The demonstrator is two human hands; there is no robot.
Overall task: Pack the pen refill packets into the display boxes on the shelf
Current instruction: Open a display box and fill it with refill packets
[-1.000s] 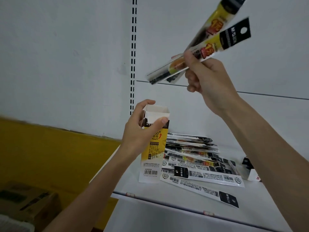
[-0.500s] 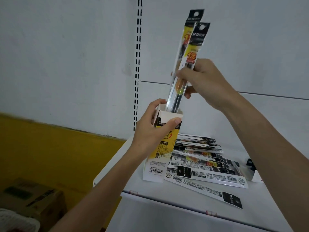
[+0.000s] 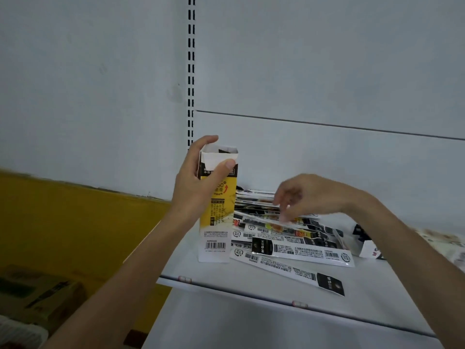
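Holding the display box [image 3: 218, 222] upright, the left hand [image 3: 198, 187] keeps its grip curled round the box top. The two packets [image 3: 223, 150] have just dropped inside. The right hand [image 3: 302, 197], its grip now loose and looking empty, reaches to the packet pile [image 3: 289, 245] right of the box for more.

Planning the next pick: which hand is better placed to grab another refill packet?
Right. The right hand is over the refill packet pile, fingers loose and empty; the left hand grips the upright display box.

A shop: slotted upright [image 3: 191, 71] at 12 o'clock, barcoded packets [image 3: 302, 250] on a shelf [image 3: 226, 275] at 5, carton [image 3: 42, 293] at 8.
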